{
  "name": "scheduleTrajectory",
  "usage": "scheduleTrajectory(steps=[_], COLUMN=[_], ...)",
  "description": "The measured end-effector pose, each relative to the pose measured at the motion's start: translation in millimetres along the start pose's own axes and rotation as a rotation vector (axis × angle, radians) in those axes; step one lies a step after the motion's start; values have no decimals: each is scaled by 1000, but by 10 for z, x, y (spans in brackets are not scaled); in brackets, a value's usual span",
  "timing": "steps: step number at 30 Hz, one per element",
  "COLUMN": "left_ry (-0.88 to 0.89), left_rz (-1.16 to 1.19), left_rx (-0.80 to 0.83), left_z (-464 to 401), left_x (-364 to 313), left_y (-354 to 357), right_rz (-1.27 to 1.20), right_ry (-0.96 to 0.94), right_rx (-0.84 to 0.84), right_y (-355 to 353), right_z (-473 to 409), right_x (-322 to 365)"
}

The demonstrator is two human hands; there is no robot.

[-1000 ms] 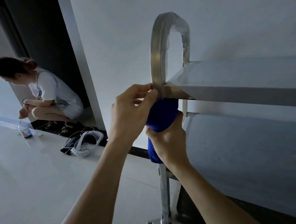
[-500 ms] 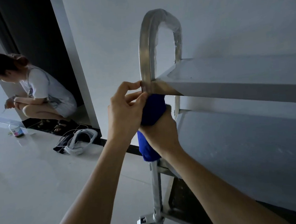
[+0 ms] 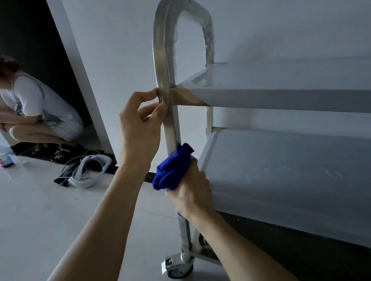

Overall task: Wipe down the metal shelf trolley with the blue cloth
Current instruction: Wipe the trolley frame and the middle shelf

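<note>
My right hand grips the soft, bunched cloth around the trolley's near upright post, beside the middle shelf. My left hand pinches the post higher, at the top shelf. The post runs vertically and looks stiff and slick; the cloth likely slides easily. Far left, a person crouches.

My right grip has slid the blue cloth down the trolley's upright post, from just under the top shelf corner to level with the middle shelf's edge, lower centre of the frame. Bare metal now shows between my two hands. My left grip no longer touches the cloth; its fingertips pinch the post alone.
</note>
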State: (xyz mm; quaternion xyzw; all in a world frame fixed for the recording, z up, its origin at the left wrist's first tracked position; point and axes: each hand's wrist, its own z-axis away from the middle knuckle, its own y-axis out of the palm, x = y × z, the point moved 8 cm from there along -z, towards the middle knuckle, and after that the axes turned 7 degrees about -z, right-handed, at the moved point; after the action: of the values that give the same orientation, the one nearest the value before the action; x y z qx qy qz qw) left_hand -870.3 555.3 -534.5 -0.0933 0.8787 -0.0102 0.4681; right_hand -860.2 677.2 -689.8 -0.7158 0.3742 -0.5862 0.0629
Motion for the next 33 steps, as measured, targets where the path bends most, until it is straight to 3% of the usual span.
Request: scheduleTrajectory(steps=[4,6,9,12,13,15,18,23,25,29,33], left_ry=[47,46,57,300,390,463,315,74,-23,-17,-40], left_rz=[-26,-35,-12,-216,-240,-245,-298,-271,-254,-284,-264], left_rx=[-62,-43,-28,-240,-232,-66,38,-89,-50,4,-30], left_z=[84,112,221,408,471,552,585,477,393,341,336], left_x=[-18,22,38,-259,-338,-359,-125,218,340,406,442], left_y=[-11,8,64,5,59,270,416,220,205,244,217], right_rz=[-44,-22,121,399,473,553,478,503,578,582,598], right_ry=[-55,-91,-88,-62,-45,-80,-174,-333,-348,-392,-334], right_rx=[278,329,311,259,230,144,111,167,222,276,199], right_y=[-164,-487,-1064,-1463,-1535,-1595,-1514,-1340,-1197,-631,-15], right_z=[-66,-48,66,145,159,197,290,445,480,434,339], right_x=[-21,-126,-427,-741,-806,-837,-842,-778,-722,-367,-48])
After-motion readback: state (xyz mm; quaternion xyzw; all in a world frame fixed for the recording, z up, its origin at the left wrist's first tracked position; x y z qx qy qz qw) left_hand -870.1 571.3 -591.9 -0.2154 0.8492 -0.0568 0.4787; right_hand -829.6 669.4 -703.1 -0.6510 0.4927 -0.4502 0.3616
